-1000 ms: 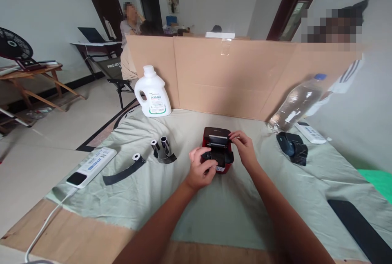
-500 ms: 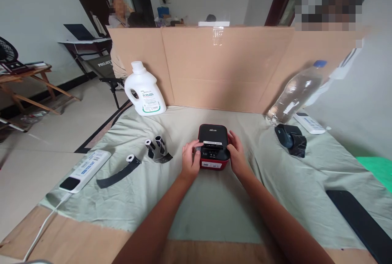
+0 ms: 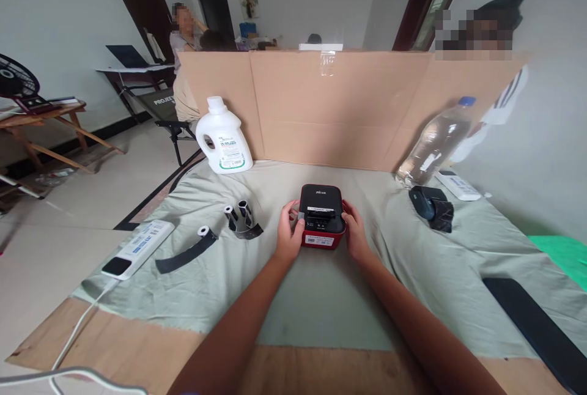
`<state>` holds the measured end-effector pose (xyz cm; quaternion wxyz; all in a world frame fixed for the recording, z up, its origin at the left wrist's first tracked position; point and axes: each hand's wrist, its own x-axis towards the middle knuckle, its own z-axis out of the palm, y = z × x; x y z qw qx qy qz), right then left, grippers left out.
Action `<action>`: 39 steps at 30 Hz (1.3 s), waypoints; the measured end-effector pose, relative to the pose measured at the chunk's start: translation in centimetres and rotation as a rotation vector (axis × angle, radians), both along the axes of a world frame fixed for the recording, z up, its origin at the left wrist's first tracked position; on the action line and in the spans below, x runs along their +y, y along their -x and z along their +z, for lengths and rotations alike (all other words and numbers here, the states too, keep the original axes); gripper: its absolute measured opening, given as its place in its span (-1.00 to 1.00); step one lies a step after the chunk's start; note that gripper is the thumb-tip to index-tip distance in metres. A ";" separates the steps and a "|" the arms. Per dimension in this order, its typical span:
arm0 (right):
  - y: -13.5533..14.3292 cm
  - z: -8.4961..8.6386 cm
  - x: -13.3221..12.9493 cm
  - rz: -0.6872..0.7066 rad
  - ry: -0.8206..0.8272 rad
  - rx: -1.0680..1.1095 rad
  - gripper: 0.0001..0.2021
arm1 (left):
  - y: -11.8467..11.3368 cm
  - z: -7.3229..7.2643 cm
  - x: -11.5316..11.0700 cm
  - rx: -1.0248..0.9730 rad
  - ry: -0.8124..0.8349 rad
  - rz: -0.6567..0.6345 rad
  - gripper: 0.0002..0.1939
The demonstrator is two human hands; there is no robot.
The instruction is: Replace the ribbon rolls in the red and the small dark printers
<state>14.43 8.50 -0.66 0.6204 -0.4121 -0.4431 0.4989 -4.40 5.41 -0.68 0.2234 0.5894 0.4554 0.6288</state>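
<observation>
A small black-topped, red-based label printer (image 3: 322,206) stands on the cloth in front of me, with a white strip across its slot and a white sticker on its front. Along its left side lies my left hand (image 3: 290,233), thumb by the front corner and fingers against the side. My right hand (image 3: 355,228) grips the opposite side, its thumb near the edge of the top. The far fingertips of both hands are partly hidden. Left of the printer are two small upright rolls (image 3: 241,221) with black strips and a third roll (image 3: 205,233) with its dark strip unrolled.
A white detergent bottle (image 3: 224,141) and a tilted clear bottle (image 3: 435,144) stand before a cardboard screen (image 3: 330,114). A white power strip (image 3: 137,251) lies left; a black device (image 3: 431,206) and a dark flat slab (image 3: 536,328) lie right. Two people are beyond the screen.
My left fingers have moved from the printer's top near the slot to its left side. My right hand stays at the right side. The view has shifted slightly.
</observation>
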 end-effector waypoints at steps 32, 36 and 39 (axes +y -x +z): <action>6.9 4.2 0.8 0.094 -0.406 -0.630 -0.31 | 7.6 6.9 4.4 -0.156 0.155 -0.093 -0.50; 14.3 6.4 5.3 0.148 -0.433 -0.508 -0.29 | 14.3 10.0 9.0 -0.357 0.263 -0.004 -0.53; 19.8 6.4 8.1 0.196 -0.428 -0.500 -0.29 | 19.0 10.6 10.8 -0.422 0.302 0.067 -0.56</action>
